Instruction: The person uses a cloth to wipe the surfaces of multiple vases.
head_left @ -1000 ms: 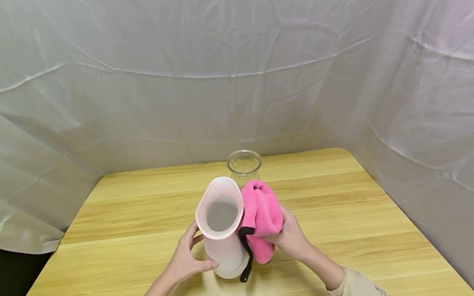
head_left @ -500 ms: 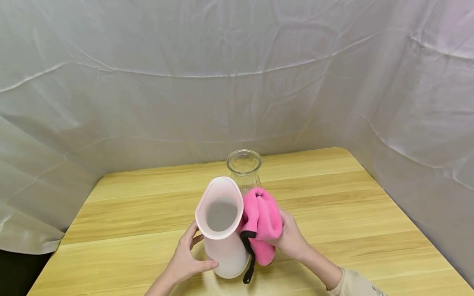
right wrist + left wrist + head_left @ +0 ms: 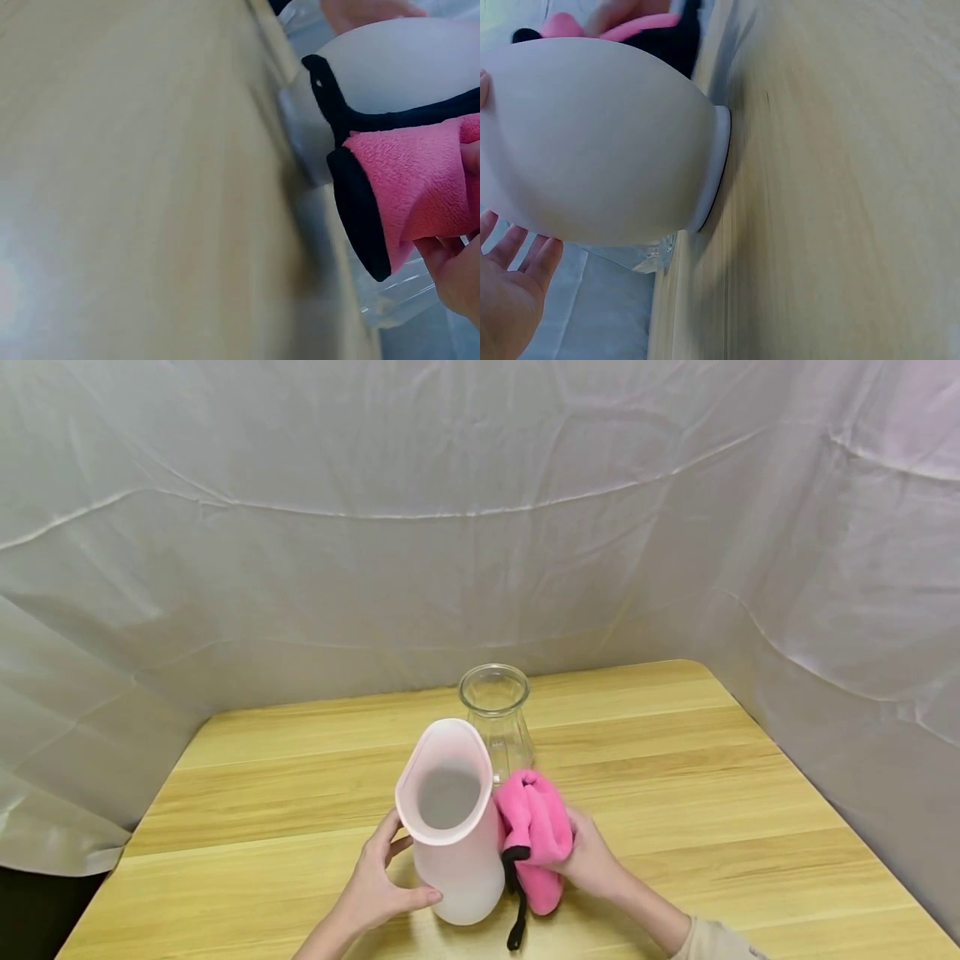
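My left hand (image 3: 375,887) curls round the lower body of the frosted pale-pink vase with the slanted oval mouth (image 3: 450,827), thumb across its front and fingers behind, steadying it where it stands upright on the light wooden tabletop (image 3: 712,793), near my edge of it. My right hand (image 3: 592,860) grips a bunched bright-pink fleecy cloth with black edging (image 3: 534,835) and presses it against the vase's right flank, low down; a black loop (image 3: 516,927) of the trim hangs to the tabletop.

The vase looks smooth and matte, probably light but breakable, and I judge it could slip or tip if pushed high up, so the belly near the base is the sound place to hold. The cloth is soft and limp, and takes any shape my fingers give it.

The vase's long axis runs vertical, its mouth opening upward. Just behind it stands a clear glass carafe (image 3: 497,710), also upright.
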### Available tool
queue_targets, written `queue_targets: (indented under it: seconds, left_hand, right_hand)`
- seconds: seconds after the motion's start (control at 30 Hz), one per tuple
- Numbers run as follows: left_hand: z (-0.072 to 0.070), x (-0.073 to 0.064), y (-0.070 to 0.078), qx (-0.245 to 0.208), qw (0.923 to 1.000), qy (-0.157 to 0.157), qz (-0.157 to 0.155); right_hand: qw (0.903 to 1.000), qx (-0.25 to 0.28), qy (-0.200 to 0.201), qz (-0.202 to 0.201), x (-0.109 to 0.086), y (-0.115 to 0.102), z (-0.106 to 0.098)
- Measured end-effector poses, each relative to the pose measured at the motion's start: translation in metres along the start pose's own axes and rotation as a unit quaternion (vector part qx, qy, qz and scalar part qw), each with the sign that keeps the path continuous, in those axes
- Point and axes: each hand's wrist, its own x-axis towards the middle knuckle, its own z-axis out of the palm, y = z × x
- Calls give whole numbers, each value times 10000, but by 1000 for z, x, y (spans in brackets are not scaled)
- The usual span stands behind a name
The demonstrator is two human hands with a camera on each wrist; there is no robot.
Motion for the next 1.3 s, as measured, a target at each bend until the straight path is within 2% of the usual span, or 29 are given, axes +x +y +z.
queue_targets:
  seconds: [0.2, 0.43, 0.93, 1.07, 1.3]
  left_hand:
    - [0, 0, 1, 0, 10000, 5, -23]
    - [0, 0, 1, -38, 10000, 9, -50]
    - [0, 0, 2, -97, 9999, 11, -104]
    - [0, 0, 2, -95, 9999, -13, -119]
    - [-1, 0, 1, -95, 9999, -13, -88]
  right_hand:
    - [9984, 362, -157, 413, -6, 13, 2]
    - [9978, 498, -171, 415, -7, 14, 3]
    - [9957, 596, 228, 676, -7, 11, 7]
    - [9962, 493, 378, 613, -5, 7, 6]
    - [9979, -174, 572, 256, 1, -10, 3]
